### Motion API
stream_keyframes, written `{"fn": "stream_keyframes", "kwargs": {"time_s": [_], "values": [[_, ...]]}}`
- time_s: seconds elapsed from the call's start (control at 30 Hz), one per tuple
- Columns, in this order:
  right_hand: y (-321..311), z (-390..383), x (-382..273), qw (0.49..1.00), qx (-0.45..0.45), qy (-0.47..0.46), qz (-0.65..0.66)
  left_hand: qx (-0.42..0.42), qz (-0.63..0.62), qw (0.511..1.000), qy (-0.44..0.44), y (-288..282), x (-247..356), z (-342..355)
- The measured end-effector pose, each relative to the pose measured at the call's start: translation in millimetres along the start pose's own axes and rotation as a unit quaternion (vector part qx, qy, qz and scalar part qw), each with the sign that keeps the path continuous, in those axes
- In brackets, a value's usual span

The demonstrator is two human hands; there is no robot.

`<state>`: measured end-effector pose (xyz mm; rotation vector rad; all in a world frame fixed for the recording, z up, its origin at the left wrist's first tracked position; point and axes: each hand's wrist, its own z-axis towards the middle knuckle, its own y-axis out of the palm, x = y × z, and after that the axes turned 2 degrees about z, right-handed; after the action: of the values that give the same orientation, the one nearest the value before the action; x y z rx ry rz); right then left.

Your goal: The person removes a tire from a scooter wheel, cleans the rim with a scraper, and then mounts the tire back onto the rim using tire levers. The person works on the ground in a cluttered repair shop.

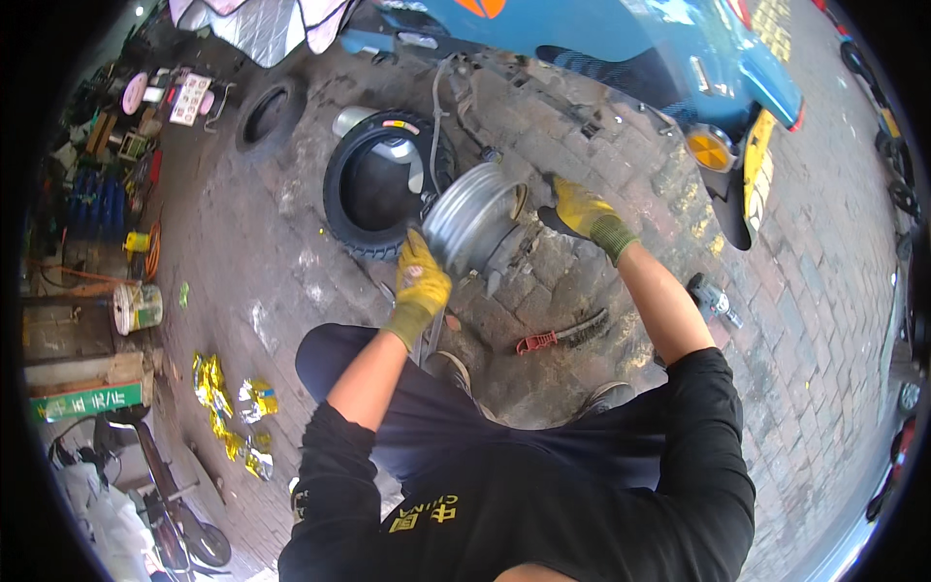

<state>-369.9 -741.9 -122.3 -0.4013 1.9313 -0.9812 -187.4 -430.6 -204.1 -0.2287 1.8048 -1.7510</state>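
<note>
A silver wheel rim (464, 215) stands tilted on the ground in front of me. My left hand (422, 279), in a yellow work glove, grips the rim's near left edge. To the right of the rim, my right hand (585, 211) is held apart from it in a matching glove. Its fingers look stretched out, and nothing shows in them. Just behind and left of the rim lies a black tire (339, 199) with a colored label on its tread. A red-handled brush-like tool (536, 342) rests on the pavement between my feet.
A cordless drill (713, 298) lies at right on the paving. Another tire (272, 114) lies far left. A blue vehicle body (601, 39) spans the far side. Gold foil wrappers (211, 383) and a white bucket (138, 308) are at left. A hose (436, 116) runs behind the rim.
</note>
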Motion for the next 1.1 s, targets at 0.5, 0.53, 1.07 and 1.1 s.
{"fn": "stream_keyframes", "kwargs": {"time_s": [0.5,0.53,1.07,1.1], "values": [[139.3,85.7,-8.0,0.962,0.149,0.11,0.199,-0.077,-0.435,0.858,-0.263,85.6,-67.5,8.4],[135.4,84.7,-10.3,0.971,0.114,0.118,0.176,-0.082,-0.418,0.867,-0.259,78.2,-68.4,8.4],[31.4,-62.3,43.8,0.925,0.074,0.256,0.271,-0.212,-0.657,0.704,-0.166,-38.1,20.1,94.8],[37.8,-58.8,42.6,0.926,0.08,0.253,0.269,-0.222,-0.655,0.709,-0.139,-20.4,13.4,100.6]]}}
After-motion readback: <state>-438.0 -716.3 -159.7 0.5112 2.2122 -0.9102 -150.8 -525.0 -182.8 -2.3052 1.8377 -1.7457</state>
